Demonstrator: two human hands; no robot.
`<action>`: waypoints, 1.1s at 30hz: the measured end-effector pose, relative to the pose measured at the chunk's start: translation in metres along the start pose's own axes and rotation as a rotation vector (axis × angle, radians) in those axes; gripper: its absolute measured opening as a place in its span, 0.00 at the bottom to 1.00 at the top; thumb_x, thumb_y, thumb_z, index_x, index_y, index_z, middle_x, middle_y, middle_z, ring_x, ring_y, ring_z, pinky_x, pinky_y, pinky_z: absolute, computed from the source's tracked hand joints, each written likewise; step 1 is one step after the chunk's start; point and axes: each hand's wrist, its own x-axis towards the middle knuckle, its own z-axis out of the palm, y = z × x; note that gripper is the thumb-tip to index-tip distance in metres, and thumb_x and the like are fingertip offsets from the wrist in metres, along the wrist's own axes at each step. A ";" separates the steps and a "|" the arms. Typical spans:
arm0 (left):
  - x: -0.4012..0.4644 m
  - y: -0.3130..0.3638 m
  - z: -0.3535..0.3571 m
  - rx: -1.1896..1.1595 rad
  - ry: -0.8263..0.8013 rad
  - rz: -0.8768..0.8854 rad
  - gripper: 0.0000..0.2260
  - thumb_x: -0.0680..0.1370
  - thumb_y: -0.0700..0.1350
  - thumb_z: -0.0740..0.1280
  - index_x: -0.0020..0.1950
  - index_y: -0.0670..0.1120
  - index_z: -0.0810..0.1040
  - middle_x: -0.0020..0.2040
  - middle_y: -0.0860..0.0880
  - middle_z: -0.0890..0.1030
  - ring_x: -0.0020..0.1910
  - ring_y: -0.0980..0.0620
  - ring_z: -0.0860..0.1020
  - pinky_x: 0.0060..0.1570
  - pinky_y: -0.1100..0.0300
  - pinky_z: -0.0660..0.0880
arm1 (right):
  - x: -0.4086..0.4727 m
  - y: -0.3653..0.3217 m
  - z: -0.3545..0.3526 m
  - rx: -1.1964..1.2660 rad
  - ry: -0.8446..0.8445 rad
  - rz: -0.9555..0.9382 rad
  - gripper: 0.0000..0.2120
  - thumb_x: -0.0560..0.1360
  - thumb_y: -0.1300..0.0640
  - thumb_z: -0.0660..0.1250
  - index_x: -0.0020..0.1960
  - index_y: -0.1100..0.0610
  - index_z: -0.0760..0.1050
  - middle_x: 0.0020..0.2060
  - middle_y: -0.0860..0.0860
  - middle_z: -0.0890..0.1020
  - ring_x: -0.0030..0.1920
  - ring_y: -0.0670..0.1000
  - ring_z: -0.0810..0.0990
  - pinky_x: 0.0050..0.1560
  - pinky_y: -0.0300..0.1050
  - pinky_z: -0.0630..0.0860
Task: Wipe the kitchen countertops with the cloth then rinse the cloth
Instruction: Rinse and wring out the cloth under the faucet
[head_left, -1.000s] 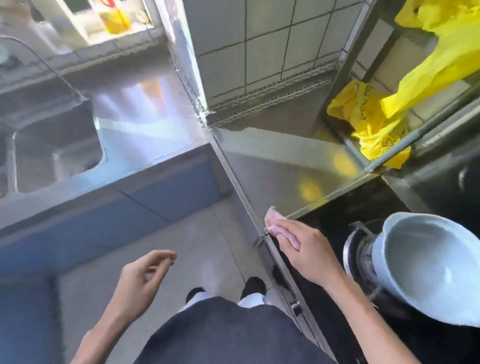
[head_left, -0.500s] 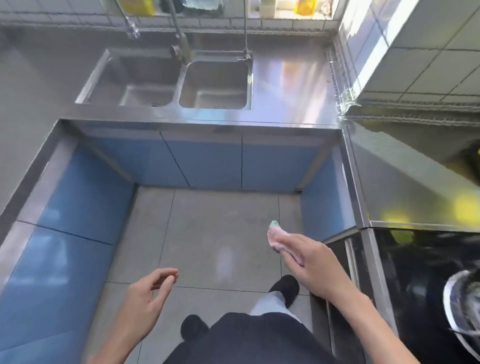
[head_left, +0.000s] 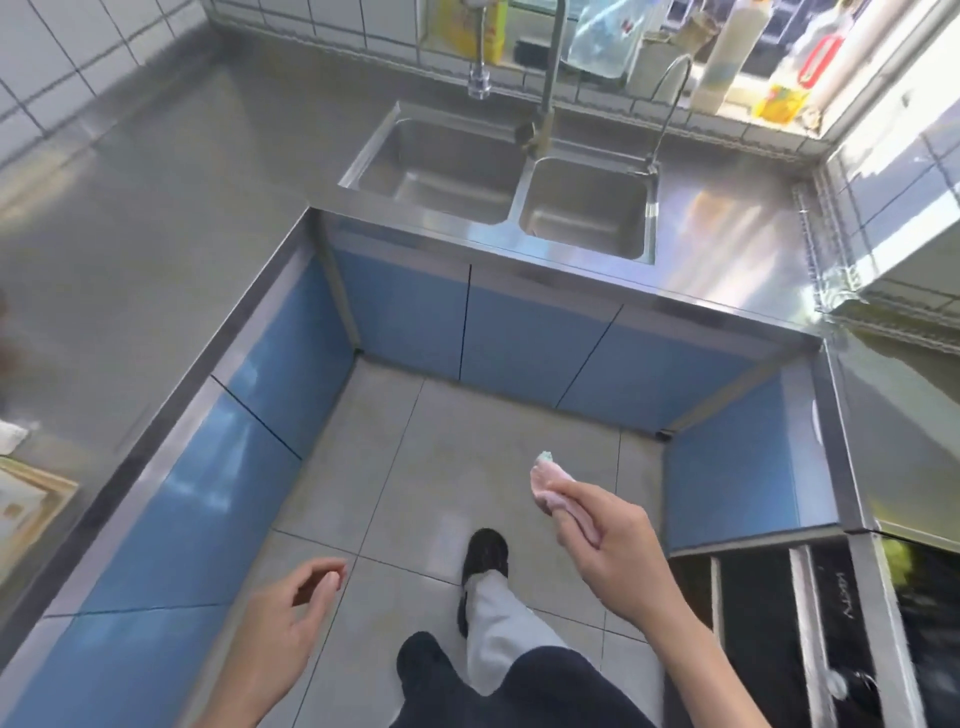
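Right hand (head_left: 618, 551) is up at about four o'clock in the view, out over the floor (head_left: 467, 457), with the pink cloth (head_left: 563, 501) pinched between thumb and curled fingers; a wad of it pokes out past the fingertips toward eleven o'clock, and a speck of green shows at its tip. The cloth touches no surface; it hangs in the air, well short of any counter. Left hand (head_left: 288, 618) sits at seven o'clock, fingers loosely curled, thumb and forefinger near each other but nothing between them. One foot is forward on the tiles, so this reads as a crossing step, cloth in transit rather than wiping. Straight ahead at twelve o'clock lies the double sink (head_left: 509, 176) set into the steel counter (head_left: 727, 244), with the tall tap (head_left: 548, 67) standing over the divider between the basins. The long counter at nine o'clock looks bare and dull; whether it has been wiped I cannot tell. My read: either the sink-side counter gets its pass next, or the rinse begins. Either way the next move calls for closing the gap to twelve o'clock, bringing the cloth over the rim, and freeing the left hand for the tap.
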 end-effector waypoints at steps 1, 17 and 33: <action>0.008 -0.003 -0.007 -0.002 0.008 0.004 0.15 0.81 0.43 0.70 0.52 0.66 0.82 0.46 0.63 0.87 0.48 0.65 0.85 0.52 0.73 0.76 | 0.009 -0.005 0.007 -0.012 -0.007 -0.006 0.10 0.82 0.51 0.68 0.62 0.44 0.81 0.56 0.37 0.85 0.56 0.44 0.85 0.55 0.53 0.83; 0.230 0.050 -0.092 -0.013 0.033 0.045 0.15 0.82 0.41 0.69 0.52 0.64 0.83 0.48 0.61 0.88 0.50 0.65 0.85 0.52 0.75 0.75 | 0.254 -0.048 0.057 0.054 0.046 -0.068 0.09 0.81 0.48 0.66 0.60 0.41 0.79 0.48 0.38 0.85 0.47 0.46 0.84 0.49 0.54 0.81; 0.480 0.119 -0.113 -0.051 -0.141 0.101 0.10 0.82 0.41 0.69 0.52 0.57 0.84 0.49 0.61 0.88 0.50 0.63 0.85 0.52 0.77 0.75 | 0.439 -0.044 0.062 0.183 0.134 0.078 0.16 0.81 0.43 0.64 0.67 0.41 0.79 0.63 0.32 0.82 0.65 0.40 0.81 0.67 0.55 0.80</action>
